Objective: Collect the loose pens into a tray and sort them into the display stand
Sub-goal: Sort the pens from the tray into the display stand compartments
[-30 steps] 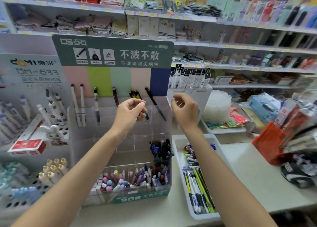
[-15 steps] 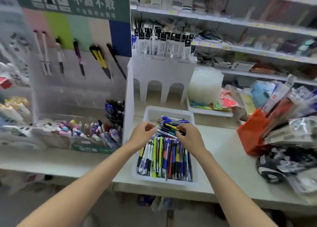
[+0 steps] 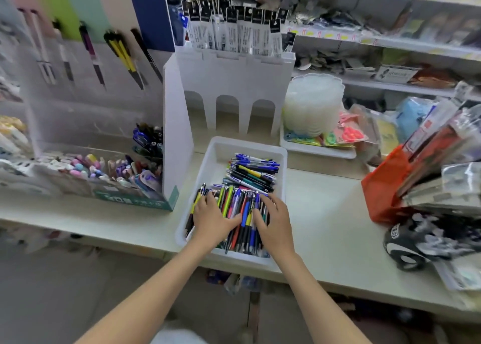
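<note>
A white tray (image 3: 220, 148) sits on the counter, full of mixed loose pens (image 3: 251, 172): a crosswise pile at its far end and lengthwise rows at its near end. Both my hands lie on the near rows. My left hand (image 3: 212, 220) rests flat on the left rows with its thumb stretched right. My right hand (image 3: 273, 222) spreads its fingers over the right rows, covering some pens. The clear display stand (image 3: 104, 114) with a green base stands left of the tray, with sample pens hanging on its back panel and pens in its front bins.
A white arched stand (image 3: 234, 83) with packaged refills stands behind the tray. A stack of clear containers (image 3: 312, 101) sits to its right. An orange bag (image 3: 382, 187) and packaged goods crowd the right counter. Bare counter (image 3: 325, 213) lies right of the tray.
My hands came down from the display stand to the tray, then slid from its far pile to the near rows and flattened. The view tilted down and right.
</note>
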